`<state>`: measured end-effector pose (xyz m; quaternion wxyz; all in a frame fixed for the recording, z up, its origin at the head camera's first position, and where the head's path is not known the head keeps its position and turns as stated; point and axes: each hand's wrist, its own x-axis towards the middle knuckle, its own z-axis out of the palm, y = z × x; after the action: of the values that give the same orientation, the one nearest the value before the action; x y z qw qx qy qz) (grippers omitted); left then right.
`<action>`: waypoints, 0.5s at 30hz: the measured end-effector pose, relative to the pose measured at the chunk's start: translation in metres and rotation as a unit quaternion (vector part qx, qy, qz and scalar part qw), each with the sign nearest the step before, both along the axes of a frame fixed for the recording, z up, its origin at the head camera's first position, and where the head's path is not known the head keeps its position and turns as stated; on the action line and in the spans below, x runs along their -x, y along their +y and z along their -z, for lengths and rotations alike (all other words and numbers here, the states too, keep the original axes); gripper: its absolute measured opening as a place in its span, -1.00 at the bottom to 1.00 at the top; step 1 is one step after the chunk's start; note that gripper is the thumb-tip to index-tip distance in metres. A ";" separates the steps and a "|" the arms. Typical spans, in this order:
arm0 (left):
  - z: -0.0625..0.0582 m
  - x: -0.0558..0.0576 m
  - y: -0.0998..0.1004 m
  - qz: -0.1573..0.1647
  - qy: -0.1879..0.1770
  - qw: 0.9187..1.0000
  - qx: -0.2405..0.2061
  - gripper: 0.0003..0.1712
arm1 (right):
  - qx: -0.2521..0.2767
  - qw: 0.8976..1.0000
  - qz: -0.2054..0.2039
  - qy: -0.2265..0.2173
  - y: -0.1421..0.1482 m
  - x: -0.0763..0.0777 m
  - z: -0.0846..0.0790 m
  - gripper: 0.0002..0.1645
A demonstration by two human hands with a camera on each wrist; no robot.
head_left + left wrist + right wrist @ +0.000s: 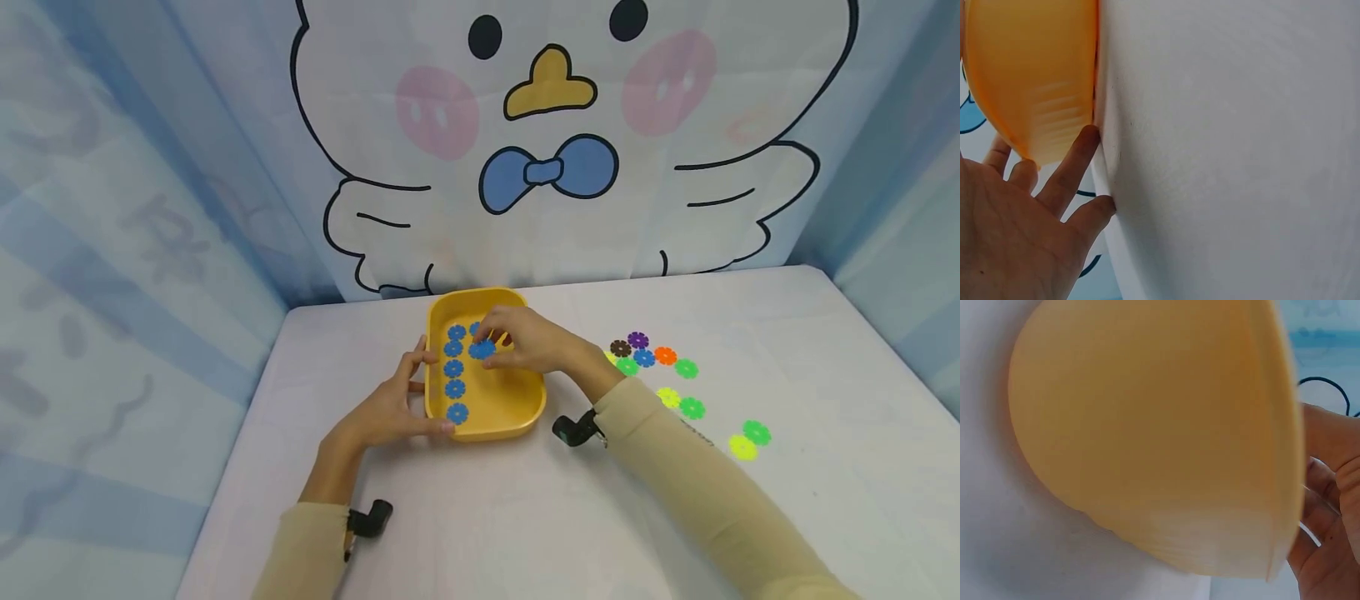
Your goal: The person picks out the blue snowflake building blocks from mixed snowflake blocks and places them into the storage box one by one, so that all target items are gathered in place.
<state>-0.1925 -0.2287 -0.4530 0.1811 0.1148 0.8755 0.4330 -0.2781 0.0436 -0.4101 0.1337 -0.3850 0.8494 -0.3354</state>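
Observation:
A yellow tray [501, 410] stands on the table, with a column of blue notched snowflake discs [453, 367] along its left side. My left hand [386, 408] rests against the tray's left side, thumb at the near corner. In the left wrist view its fingers [1069, 169] lie fairly straight against the tray wall. Over the far half of the tray, my right hand [528, 340] pinches a blue snowflake disc [482, 349] between thumb and fingers. Another blue disc [475, 328] shows partly behind that hand. In the right wrist view the tray wall [1147, 437] hides the fingertips.
Right of the tray lie loose snowflake discs in several colours, among them purple [638, 340], orange [665, 356], green [692, 407] and yellow [742, 447]. My right forearm passes close to them. A curtain [555, 242] with a cartoon figure hangs behind the table.

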 end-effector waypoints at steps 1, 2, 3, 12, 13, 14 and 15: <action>0.000 0.000 0.000 0.001 0.001 1.000 0.000 0.17 | -0.004 1.000 -0.001 0.001 -0.001 0.000 0.001 -0.60; 0.000 0.000 0.000 0.001 0.002 1.000 0.000 0.17 | -0.006 1.000 -0.002 0.001 -0.002 0.001 0.003 -0.60; 0.000 0.000 0.000 0.001 0.004 1.000 0.002 0.17 | -0.009 1.000 -0.003 0.003 -0.003 0.001 0.004 -0.61; 0.001 -0.001 0.000 -0.002 0.002 1.000 0.013 0.17 | -0.079 0.996 -0.014 0.046 -0.013 0.004 0.015 -0.61; 0.001 0.000 0.000 -0.002 0.001 1.000 0.012 0.17 | -0.088 0.995 -0.015 0.052 -0.015 0.004 0.016 -0.61; 0.001 0.000 0.000 -0.003 0.001 1.000 0.010 0.17 | -0.095 0.994 -0.014 0.057 -0.016 0.004 0.016 -0.60; 0.001 0.000 -0.001 -0.002 0.002 1.000 0.009 0.16 | -0.101 0.993 -0.014 0.061 -0.018 0.004 0.017 -0.60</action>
<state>-0.1922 -0.2293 -0.4537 0.1797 0.1121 0.8798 0.4256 -0.2818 0.0260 -0.4271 0.1240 -0.4012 0.8800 -0.2220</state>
